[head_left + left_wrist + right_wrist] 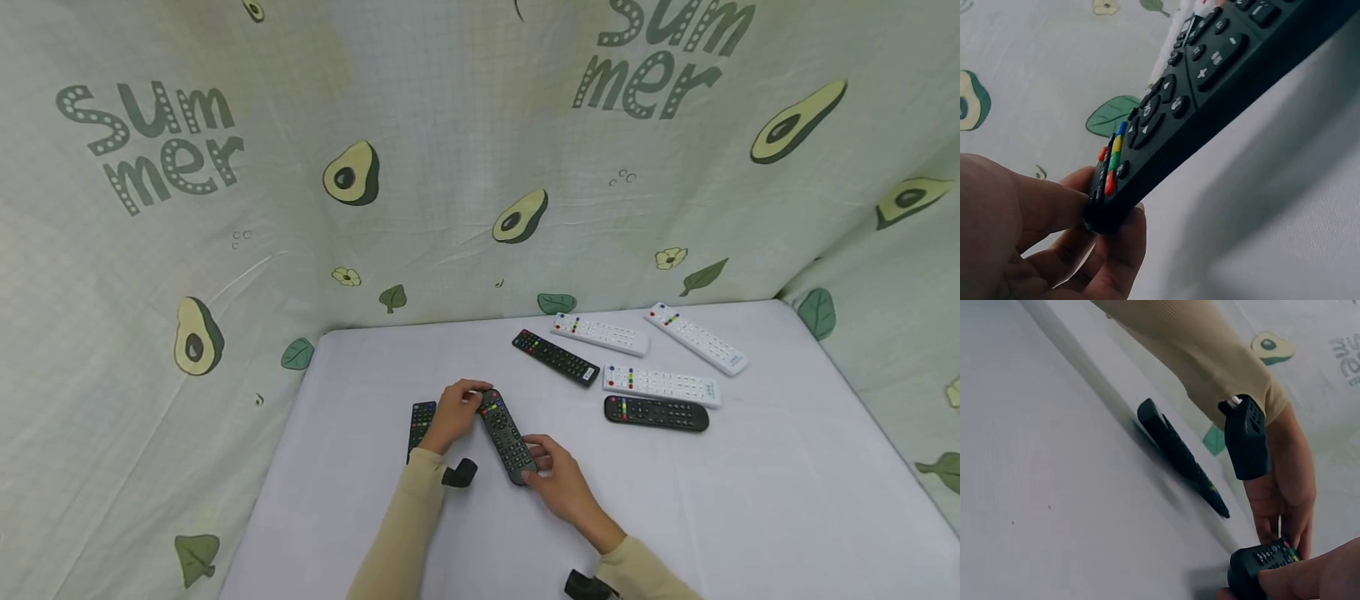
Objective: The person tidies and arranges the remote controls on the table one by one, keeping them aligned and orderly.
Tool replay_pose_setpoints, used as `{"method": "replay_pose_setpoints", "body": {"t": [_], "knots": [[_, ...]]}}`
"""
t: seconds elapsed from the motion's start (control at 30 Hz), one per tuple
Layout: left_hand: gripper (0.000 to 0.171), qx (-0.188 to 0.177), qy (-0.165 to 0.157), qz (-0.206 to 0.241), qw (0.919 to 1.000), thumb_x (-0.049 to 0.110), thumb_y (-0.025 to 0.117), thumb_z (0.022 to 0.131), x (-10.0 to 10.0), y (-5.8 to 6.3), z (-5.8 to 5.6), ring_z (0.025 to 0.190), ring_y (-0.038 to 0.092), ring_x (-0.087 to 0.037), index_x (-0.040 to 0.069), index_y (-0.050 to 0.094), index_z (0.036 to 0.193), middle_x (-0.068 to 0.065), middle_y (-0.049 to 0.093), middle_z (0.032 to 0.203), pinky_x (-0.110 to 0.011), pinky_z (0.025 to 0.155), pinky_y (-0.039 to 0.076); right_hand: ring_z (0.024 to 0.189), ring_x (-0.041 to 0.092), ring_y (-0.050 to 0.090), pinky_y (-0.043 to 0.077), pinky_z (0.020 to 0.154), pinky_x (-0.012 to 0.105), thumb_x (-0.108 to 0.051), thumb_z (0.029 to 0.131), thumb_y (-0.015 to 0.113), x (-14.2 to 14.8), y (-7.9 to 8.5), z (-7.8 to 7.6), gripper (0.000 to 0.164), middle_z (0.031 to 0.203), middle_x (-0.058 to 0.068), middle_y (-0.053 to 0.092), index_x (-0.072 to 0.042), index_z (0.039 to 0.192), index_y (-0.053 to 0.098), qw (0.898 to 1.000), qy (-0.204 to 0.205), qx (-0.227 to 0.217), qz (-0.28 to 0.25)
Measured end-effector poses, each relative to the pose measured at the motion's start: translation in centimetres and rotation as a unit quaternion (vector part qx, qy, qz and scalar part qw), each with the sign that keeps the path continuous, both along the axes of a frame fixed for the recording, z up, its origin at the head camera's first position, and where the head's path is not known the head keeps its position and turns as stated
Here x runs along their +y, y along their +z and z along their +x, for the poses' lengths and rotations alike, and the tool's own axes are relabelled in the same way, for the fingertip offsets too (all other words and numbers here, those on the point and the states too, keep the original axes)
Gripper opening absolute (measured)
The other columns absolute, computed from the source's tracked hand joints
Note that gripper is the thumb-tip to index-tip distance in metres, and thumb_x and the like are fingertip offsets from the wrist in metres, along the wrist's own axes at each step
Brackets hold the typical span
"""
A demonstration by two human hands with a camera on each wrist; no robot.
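Both hands hold one black remote control (504, 435) above the white table, buttons up. My left hand (453, 415) pinches its far end near the coloured buttons; in the left wrist view, thumb and fingers close on that end of the remote (1210, 94). At the near end, my right hand (561, 483) grips it from the right, and the right wrist view has the thumb along the side of the remote (1249, 569). A second black remote (422, 421) lies left of the left hand, partly hidden behind the wrist.
Towards the back right of the table (780, 467) lie a slanted black remote (556, 357), a rounded black remote (656, 413) and three white remotes, one of them (662, 385) right behind the rounded one. A printed curtain (435, 108) hangs behind the table.
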State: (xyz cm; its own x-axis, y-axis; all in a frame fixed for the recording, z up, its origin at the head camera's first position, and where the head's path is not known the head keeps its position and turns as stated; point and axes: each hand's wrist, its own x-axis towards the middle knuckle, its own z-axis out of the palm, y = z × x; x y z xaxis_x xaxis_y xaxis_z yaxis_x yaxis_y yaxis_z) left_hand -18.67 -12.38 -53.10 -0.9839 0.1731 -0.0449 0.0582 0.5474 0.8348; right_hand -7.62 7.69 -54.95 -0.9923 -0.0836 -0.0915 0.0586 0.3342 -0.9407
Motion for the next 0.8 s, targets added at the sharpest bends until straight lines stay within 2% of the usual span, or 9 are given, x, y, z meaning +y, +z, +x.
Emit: {"method": "replay_pose_setpoints", "body": {"t": [0.2, 0.37, 0.57, 0.8], "knots": [[0.028, 0.006, -0.013, -0.015, 0.9998, -0.002, 0.055, 0.103, -0.9, 0.2, -0.1, 0.116, 0.065, -0.035, 0.003, 0.077, 0.12, -0.019, 0.071, 0.128, -0.053, 0.099, 0.054, 0.098, 0.026, 0.069, 0.059, 0.078, 0.03, 0.005, 0.084, 0.075, -1.2, -0.2, 0.4, 0.059, 0.114, 0.018, 0.068, 0.005, 0.14, 0.057, 0.999, 0.04, 0.002, -0.02], [0.028, -0.011, -0.008, -0.024, 0.9996, -0.001, 0.054, 0.104, -1.6, 0.3, 0.1, 0.118, 0.064, -0.034, 0.005, 0.077, 0.119, -0.017, 0.07, 0.129, -0.054, 0.101, 0.053, 0.099, 0.029, 0.07, 0.061, 0.077, 0.031, 0.005, 0.083, 0.077, -2.2, -0.4, 0.5, 0.065, 0.113, 0.018, 0.066, 0.007, 0.143, 0.053, 0.997, 0.066, -0.004, -0.043], [0.028, -0.027, -0.003, -0.043, 0.9987, 0.0, 0.053, 0.105, -2.3, 0.4, 0.2, 0.119, 0.062, -0.033, 0.006, 0.077, 0.119, -0.015, 0.069, 0.127, -0.055, 0.103, 0.051, 0.098, 0.03, 0.071, 0.062, 0.076, 0.03, 0.005, 0.083, 0.079, -3.4, -0.8, 0.4, 0.071, 0.111, 0.017, 0.066, 0.008, 0.147, 0.049, 0.994, 0.089, -0.007, -0.064], [0.027, -0.024, 0.001, -0.043, 0.9988, 0.001, 0.054, 0.103, -2.9, 0.2, 0.1, 0.114, 0.062, -0.034, 0.002, 0.077, 0.116, -0.016, 0.069, 0.121, -0.054, 0.1, 0.052, 0.096, 0.024, 0.07, 0.062, 0.077, 0.026, 0.003, 0.083, 0.081, -5.1, -1.3, 0.3, 0.076, 0.112, 0.015, 0.063, 0.008, 0.15, 0.044, 0.992, 0.103, -0.009, -0.076]]}}
